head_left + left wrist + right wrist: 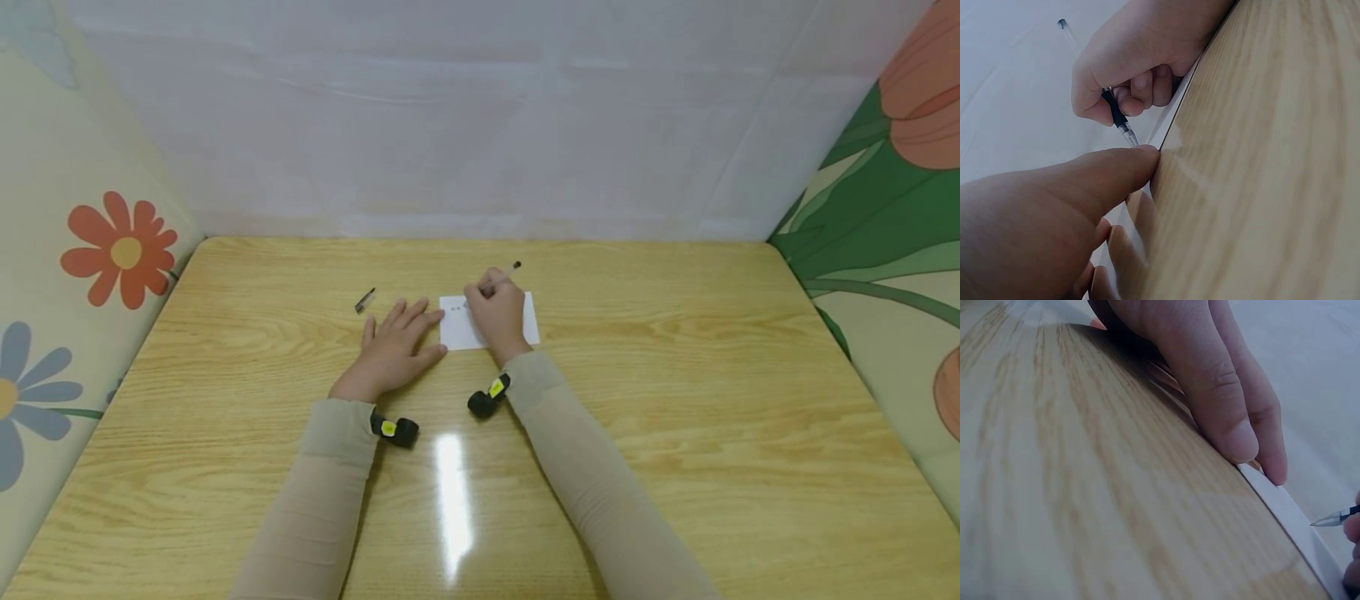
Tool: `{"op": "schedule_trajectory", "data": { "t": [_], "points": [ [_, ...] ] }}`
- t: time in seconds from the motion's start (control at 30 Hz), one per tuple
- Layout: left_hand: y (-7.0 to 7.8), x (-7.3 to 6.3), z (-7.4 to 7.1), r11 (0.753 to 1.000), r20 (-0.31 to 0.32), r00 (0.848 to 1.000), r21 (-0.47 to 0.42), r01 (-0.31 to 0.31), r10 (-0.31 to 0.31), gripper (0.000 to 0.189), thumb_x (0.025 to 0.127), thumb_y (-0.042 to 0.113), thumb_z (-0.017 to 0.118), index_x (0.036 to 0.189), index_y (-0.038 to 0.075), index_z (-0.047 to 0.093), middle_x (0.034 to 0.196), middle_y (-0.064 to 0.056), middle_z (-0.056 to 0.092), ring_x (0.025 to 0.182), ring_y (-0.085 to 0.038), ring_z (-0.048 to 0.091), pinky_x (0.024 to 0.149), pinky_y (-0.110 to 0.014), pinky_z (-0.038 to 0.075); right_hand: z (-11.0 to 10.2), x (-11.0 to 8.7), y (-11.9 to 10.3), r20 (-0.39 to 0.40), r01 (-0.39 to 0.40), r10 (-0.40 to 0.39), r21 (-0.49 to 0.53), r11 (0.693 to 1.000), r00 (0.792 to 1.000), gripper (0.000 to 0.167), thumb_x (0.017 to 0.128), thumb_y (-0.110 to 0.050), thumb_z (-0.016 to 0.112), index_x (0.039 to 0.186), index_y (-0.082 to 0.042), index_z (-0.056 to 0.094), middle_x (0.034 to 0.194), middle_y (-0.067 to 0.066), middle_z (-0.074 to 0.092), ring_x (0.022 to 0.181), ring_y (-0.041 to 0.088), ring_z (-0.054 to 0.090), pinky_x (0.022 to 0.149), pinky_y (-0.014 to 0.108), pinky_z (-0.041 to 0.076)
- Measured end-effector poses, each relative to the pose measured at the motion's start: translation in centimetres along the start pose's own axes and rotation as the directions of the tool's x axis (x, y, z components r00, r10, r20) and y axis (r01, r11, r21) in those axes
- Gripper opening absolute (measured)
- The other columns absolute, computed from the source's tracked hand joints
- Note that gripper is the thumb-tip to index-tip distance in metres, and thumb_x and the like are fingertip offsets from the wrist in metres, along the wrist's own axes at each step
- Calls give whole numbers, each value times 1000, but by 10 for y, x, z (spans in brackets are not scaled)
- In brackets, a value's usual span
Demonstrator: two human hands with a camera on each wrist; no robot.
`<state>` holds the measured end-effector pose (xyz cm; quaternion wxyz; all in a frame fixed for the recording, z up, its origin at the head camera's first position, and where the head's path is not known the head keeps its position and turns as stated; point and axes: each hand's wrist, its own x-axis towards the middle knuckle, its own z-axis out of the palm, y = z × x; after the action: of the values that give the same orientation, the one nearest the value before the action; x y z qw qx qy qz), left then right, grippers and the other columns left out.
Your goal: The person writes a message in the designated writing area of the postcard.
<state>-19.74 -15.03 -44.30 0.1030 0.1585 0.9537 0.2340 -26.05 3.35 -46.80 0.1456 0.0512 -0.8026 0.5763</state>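
Note:
My right hand (499,315) grips a pen (512,270) with a clear barrel and a dark grip. Its tip points down at a small white sheet of paper (459,333). A few small dark marks show near the paper's upper left. My left hand (393,352) lies flat with fingers spread, its thumb and index fingertip at the sheet's left edge. In the left wrist view, the pen's black rubber grip (1114,107) sits between the right thumb and fingers. In the right wrist view, the metal pen tip (1329,520) is close over the paper (1291,519).
A pen cap (364,300) with a dark clip lies on the wooden table (675,400), just beyond the left fingers. White cloth (450,125) hangs behind the table, and flower-printed panels (885,217) stand at both sides. Each wrist wears a small black camera (487,400).

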Motion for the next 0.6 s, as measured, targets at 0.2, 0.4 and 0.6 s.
{"op": "schedule_trajectory", "data": {
  "t": [0.2, 0.4, 0.6],
  "points": [
    [-1, 0, 0, 1000, -1, 1000, -2, 0, 0, 63, 105, 43, 54, 159, 18, 34, 169, -13, 15, 155, -38, -2, 114, -72, -10, 1, 0, 1, -8, -3, 3, 4, 1000, 1000, 26, 92, -10, 64, 70, -12, 51, 61, 1, 48, 58, 16, 45, 56, 26, 38],
    [-1, 0, 0, 1000, -2, 1000, -2, -1, 1, 63, 105, 43, 54, 159, 18, 34, 169, -12, 15, 155, -38, -2, 114, -71, -11, 0, 0, 0, -6, 3, -3, 5, 1000, 1000, 24, 92, -10, 64, 70, -12, 52, 61, 1, 50, 58, 16, 46, 56, 26, 39],
    [-1, 0, 1, 1000, -3, 1000, -2, -1, 1, 63, 105, 43, 53, 159, 18, 34, 169, -12, 15, 155, -38, -2, 114, -71, -11, 0, 0, 1, -3, 11, -11, -1, 1000, 1000, 24, 92, -11, 63, 70, -12, 51, 60, 1, 48, 56, 16, 45, 55, 27, 38]
  ]
}}
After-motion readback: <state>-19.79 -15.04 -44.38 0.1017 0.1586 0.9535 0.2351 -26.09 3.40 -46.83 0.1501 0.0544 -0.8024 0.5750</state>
